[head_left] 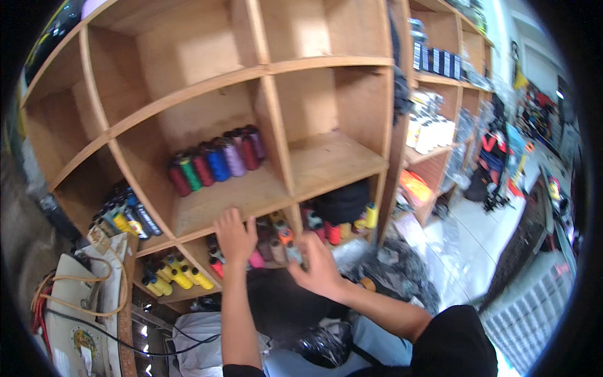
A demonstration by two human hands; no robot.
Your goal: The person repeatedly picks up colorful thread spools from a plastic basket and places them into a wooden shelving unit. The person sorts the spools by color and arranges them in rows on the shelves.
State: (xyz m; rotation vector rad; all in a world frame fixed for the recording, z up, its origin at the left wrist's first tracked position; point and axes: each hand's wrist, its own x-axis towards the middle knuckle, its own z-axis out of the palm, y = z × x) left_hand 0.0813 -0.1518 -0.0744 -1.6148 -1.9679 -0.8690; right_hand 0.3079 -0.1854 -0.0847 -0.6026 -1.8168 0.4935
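Observation:
My left hand [237,239] is open, its fingers spread at the front edge of the wooden shelf unit [232,201], with nothing in it. To its right, my right hand [319,269] reaches toward the lower compartments, thumb and forefinger apart; its other fingers are bent and partly hidden. Mixed thread cones, among them a grey cone [293,253] and a brown cone [277,250], stand behind and between my hands. Above my left hand, a row of thread cones in dark red, green, blue and purple, with a blue cone [218,164] among them, stands at the back of the middle compartment.
Yellow thread cones [182,276] lie at lower left, below a compartment of dark cones [135,220]. Black rolled material [342,202] sits at lower right. Plastic bags [402,270] cover the floor beside the shelf. A cable [113,279] loops at left. White cones [430,134] fill another shelf.

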